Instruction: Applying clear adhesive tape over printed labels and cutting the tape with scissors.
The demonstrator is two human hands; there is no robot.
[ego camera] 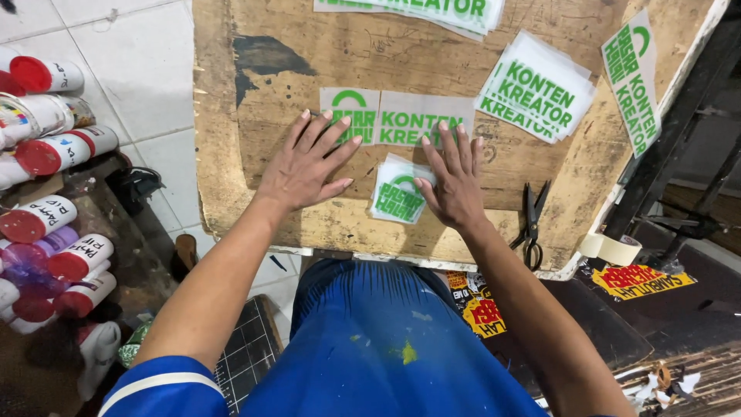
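Note:
A translucent film sheet with green print (pixel 401 117) lies flat in the middle of a worn wooden board (pixel 532 166). My left hand (pixel 305 164) rests palm down with spread fingers, its fingertips on the sheet's left end. My right hand (pixel 454 179) also lies flat with fingers apart, fingertips on the sheet's lower right edge and the thumb side over a small stack of cut green-printed pieces (pixel 395 193). Neither hand grips anything.
More printed film stacks lie at the top (pixel 432 11), upper right (pixel 536 86) and right edge (pixel 633 85). Black scissors (pixel 532 224) and a tape roll (pixel 614 249) sit at the lower right. Red-capped white containers (pixel 46 224) crowd the left.

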